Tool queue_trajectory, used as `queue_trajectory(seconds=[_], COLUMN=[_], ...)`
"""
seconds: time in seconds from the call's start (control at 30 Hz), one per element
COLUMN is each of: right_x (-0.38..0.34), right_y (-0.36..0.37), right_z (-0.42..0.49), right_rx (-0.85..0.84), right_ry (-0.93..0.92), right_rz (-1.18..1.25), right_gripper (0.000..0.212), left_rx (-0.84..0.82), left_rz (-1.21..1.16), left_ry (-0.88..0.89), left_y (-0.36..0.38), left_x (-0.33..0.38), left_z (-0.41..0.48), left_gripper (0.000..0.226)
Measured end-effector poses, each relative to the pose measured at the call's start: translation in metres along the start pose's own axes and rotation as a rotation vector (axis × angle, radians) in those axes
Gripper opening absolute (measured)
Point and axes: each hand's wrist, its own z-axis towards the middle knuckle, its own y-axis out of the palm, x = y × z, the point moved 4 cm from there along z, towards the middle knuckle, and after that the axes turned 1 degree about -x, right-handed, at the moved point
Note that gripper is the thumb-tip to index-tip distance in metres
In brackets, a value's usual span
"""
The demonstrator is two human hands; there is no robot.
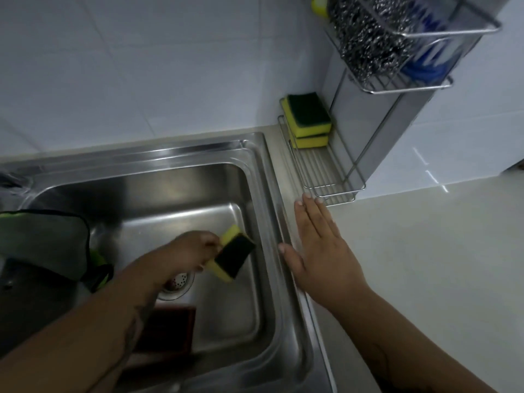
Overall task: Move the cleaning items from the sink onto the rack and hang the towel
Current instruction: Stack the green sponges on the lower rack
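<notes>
My left hand is shut on a yellow sponge with a dark green pad, held above the steel sink near the drain. My right hand lies flat and open on the counter beside the sink's right rim. A grey towel with green trim drapes over the sink's left edge. A dark red-brown item lies in the basin under my left forearm. The wire rack stands in the corner, with two yellow-green sponges stacked on its lower shelf.
The rack's upper basket holds steel wool scourers and a blue brush-like item. Another yellow sponge peeks in at the top. White tiled walls rise behind. A pale counter stretches to the right.
</notes>
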Motion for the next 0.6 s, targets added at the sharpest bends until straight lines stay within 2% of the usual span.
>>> queue_trajectory(seconds=[0.13, 0.27, 0.43, 0.6], right_x=[0.012, 0.029, 0.047, 0.048], right_y=[-0.027, -0.039, -0.034, -0.030], right_z=[0.031, 0.060, 0.077, 0.078], right_rx=[0.121, 0.201, 0.169, 0.220], right_ry=[0.050, 0.102, 0.145, 0.150], right_rz=[-0.045, -0.111, -0.187, -0.194], right_gripper=[0.073, 0.073, 0.076, 0.074], left_rx=[0.145, 0.194, 0.135, 0.181], left_rz=[-0.309, -0.548, -0.620, -0.634], left_ry=[0.126, 0.269, 0.302, 0.206], left_y=[-0.074, -0.096, -0.070, -0.045], left_x=[0.075, 0.169, 0.255, 0.276], left_z=[0.006, 0.012, 0.043, 0.091], left_gripper=[0.017, 0.019, 0.021, 0.029])
